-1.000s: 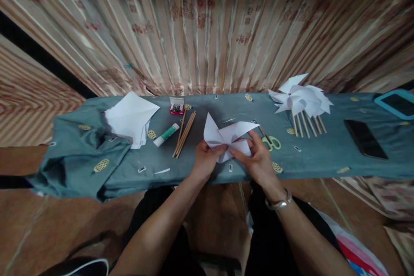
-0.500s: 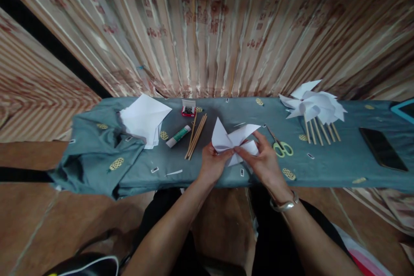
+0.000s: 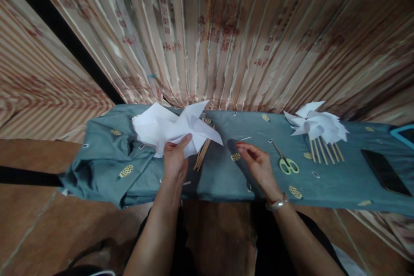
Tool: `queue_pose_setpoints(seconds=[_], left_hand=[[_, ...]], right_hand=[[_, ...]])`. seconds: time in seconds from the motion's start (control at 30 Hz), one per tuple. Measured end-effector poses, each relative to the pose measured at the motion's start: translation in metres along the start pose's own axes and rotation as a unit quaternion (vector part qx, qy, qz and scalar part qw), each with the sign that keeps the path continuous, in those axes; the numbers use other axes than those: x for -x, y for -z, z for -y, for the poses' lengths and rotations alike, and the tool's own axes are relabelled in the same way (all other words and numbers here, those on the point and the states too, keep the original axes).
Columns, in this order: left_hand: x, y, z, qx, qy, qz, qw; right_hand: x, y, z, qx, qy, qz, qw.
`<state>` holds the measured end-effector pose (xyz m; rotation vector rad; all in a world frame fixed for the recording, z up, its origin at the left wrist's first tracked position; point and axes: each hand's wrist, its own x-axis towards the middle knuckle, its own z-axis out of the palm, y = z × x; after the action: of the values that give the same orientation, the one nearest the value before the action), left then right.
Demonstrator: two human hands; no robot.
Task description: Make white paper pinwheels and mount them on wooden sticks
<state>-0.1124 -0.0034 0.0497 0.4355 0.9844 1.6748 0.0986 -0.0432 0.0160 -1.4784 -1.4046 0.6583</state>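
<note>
My left hand (image 3: 175, 157) grips a folded white paper pinwheel (image 3: 196, 126) between thumb and fingers, its pointed blades spread. Behind it lies the stack of white paper (image 3: 150, 123), partly covered by the pinwheel. The wooden sticks (image 3: 203, 154) on the cloth are just right of the pinwheel, their upper ends hidden. To the right, my right hand (image 3: 255, 161) hovers over the cloth with its fingertips pinched together; whether anything small is between them I cannot make out. The glue stick and the red box are out of sight behind the pinwheel.
Green-handled scissors (image 3: 288, 165) lie right of my right hand. Farther right are several finished pinwheels on sticks (image 3: 318, 127), a black phone (image 3: 384, 171) and a blue-edged object (image 3: 404, 131). A green patterned cloth (image 3: 223, 185) covers the table; a curtain (image 3: 207, 51) hangs behind it.
My left hand has carried the pinwheel left, over the sticks and toward the paper stack. My right hand has let go of the pinwheel and is now apart from it. The view has shifted slightly.
</note>
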Motion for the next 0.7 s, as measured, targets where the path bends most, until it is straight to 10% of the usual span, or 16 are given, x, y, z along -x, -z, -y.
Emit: queue_pose_setpoints(seconds=[0.37,0.7], left_hand=[[-0.017,0.032,-0.039,0.021,-0.058,-0.063,0.996],[-0.020,0.042,-0.049,0.018,-0.046,-0.080,0.996]], right_hand=[[-0.114,-0.117,0.032,0.251,0.162,0.141,0.944],[-0.146,-0.138,0.024,0.366,0.169,0.208,0.891]])
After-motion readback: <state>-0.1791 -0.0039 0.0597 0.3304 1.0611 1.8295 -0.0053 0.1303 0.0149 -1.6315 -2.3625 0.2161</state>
